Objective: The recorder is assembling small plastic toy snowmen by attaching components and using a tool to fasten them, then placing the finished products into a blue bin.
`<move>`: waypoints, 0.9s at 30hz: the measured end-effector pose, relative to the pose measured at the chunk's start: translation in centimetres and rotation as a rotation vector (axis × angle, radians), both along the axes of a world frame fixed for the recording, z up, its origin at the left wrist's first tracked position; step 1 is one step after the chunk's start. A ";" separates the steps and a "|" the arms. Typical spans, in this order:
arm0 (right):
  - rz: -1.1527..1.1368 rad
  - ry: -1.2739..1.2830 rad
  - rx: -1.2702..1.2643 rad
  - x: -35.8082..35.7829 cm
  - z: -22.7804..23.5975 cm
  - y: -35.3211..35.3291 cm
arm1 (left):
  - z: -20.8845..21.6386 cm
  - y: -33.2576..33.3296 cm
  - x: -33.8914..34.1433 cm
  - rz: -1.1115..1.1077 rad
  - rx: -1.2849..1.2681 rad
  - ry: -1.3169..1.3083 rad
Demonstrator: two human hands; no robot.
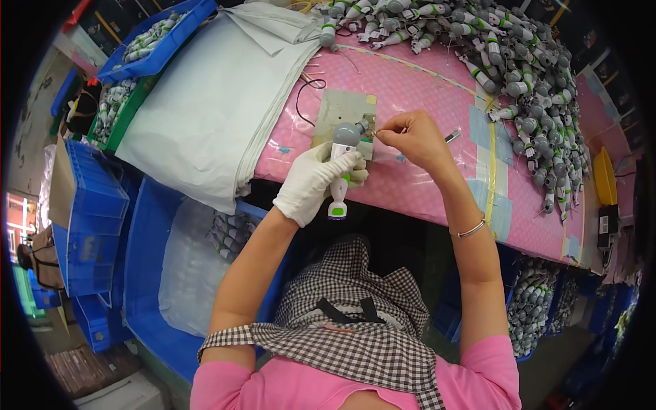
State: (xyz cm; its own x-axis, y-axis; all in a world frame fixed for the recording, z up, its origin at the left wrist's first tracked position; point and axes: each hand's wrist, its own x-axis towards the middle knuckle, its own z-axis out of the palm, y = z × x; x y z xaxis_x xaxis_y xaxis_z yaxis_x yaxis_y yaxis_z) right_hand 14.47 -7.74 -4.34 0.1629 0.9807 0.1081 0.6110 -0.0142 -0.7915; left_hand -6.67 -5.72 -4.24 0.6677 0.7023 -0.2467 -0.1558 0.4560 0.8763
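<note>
A person is working at a table covered in pink, where a metal plate is lying flat. The gloved left hand is reaching up to the plate's near edge and clamping its thumb and fingers around the body of a gray-and-white device with green accents. The device is standing out over the plate's near part, its round gray head pointing away from the person and its narrow end hanging past the plate's near edge.

The bare right hand is hovering just beside the plate's right edge, close to the device's head. Its thumb and forefinger are meeting in a pinch; whether anything is sitting between them is too small to tell.

A black cable is curving along the plate's left side. Farther left of the plate, white sheets are covering the table, and a small tool is lying to its right. Beyond the plate and well to its right, a heap of similar devices is spreading. A blue bin is standing below the plate's level, toward the person's left.
</note>
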 end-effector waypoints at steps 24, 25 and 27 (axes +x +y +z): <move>-0.017 0.269 -0.189 -2.0 0.7 0.5 | -1.1 0.2 -1.0 0.011 0.045 -0.125; -0.016 0.109 -0.189 -1.6 0.8 0.6 | -1.4 0.2 -1.1 0.028 0.076 -0.099; -0.021 -0.035 -0.157 -0.9 0.1 0.9 | -2.3 0.1 -0.2 0.065 0.151 -0.078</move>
State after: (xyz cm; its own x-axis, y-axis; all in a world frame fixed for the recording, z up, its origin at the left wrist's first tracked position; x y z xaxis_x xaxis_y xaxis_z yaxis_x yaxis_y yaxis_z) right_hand 13.60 -6.79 -4.21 0.1825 0.9824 -0.0405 0.6367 -0.1495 -0.7565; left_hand -6.87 -5.57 -6.54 0.6325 0.7699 -0.0846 -0.2511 0.3071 0.9179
